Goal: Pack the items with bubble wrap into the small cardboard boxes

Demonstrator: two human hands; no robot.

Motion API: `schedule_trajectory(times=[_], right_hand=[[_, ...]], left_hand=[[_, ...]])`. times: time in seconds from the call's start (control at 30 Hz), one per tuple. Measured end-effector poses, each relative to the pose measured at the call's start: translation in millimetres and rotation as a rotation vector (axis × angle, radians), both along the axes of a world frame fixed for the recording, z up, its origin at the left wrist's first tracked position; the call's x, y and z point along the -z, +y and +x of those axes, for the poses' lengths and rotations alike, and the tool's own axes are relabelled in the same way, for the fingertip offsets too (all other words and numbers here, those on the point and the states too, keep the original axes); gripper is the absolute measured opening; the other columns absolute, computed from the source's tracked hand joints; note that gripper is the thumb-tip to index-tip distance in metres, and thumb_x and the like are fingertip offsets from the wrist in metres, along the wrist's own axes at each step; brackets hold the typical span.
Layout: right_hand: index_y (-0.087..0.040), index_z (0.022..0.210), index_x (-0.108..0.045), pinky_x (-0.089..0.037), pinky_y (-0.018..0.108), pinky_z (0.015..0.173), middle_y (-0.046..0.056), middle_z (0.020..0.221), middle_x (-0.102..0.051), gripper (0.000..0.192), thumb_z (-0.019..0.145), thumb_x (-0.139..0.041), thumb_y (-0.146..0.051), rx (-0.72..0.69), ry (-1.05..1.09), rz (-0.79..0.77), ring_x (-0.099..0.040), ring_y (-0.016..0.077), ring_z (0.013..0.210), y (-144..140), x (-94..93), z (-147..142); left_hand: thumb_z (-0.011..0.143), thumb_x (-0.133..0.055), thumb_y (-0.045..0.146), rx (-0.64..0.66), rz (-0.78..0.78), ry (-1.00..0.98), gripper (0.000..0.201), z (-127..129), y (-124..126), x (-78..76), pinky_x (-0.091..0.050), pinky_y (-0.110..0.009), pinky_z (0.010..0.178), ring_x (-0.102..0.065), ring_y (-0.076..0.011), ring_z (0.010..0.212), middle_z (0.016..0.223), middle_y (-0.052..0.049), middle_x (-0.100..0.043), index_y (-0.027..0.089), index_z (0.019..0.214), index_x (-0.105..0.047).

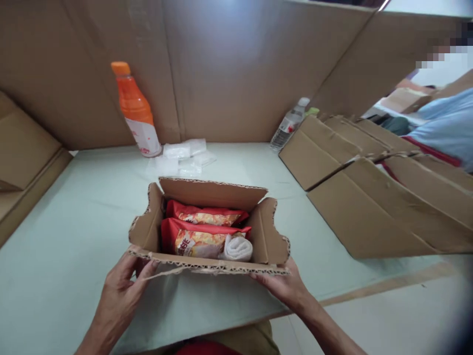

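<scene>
Between my hands is a small open cardboard box (262, 231) with rough-cut upper edges. Inside it stand two red snack packets (201, 241), one behind the other, and a rolled white cloth or paper (238, 248) at the front right. My left hand (123, 278) grips the box's near left corner, thumb on the front side. My right hand (283, 286) holds the near right corner, its fingers partly hidden under and behind the cardboard.
An orange-capped drink bottle (138, 113) and several clear plastic packets (185, 154) are at the back. A clear water bottle (290, 124) leans near more cardboard boxes (373, 212) on the right. Tall cardboard panels (229, 74) border the table (55, 212); another person's blue sleeve (443, 123) shows beyond.
</scene>
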State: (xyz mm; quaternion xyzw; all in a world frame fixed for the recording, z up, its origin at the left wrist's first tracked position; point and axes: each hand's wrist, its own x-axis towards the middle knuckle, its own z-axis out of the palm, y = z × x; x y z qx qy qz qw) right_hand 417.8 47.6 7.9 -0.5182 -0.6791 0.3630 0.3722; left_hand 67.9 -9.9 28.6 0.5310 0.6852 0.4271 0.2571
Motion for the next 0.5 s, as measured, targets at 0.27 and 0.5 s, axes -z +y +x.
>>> schedule_trajectory(times=[0.27,0.5], right_hand=[[-0.024,0.162,-0.014,-0.037,0.051,0.117,0.017,0.162,-0.032,0.133,0.058,-0.083,-0.07,-0.291,0.164,0.028,-0.036,0.037,0.147,48,1.7,7],[-0.025,0.161,-0.014,-0.039,0.048,0.115,0.016,0.159,-0.037,0.119,0.069,-0.081,-0.063,-0.041,0.195,0.203,-0.042,0.0331,0.143,78,9.9,47]], left_hand=[[0.071,-0.076,0.062,-0.064,-0.103,-0.29,0.047,21,27,8.6,-0.061,-0.029,0.067,-0.071,-0.0211,0.073,0.079,-0.003,-0.073,0.019,0.09,-0.068],[0.079,-0.076,0.047,0.14,0.008,-0.545,0.073,94,122,8.3,-0.059,-0.034,0.088,-0.07,-0.0212,0.103,0.145,-0.012,-0.052,0.027,0.142,-0.045]])
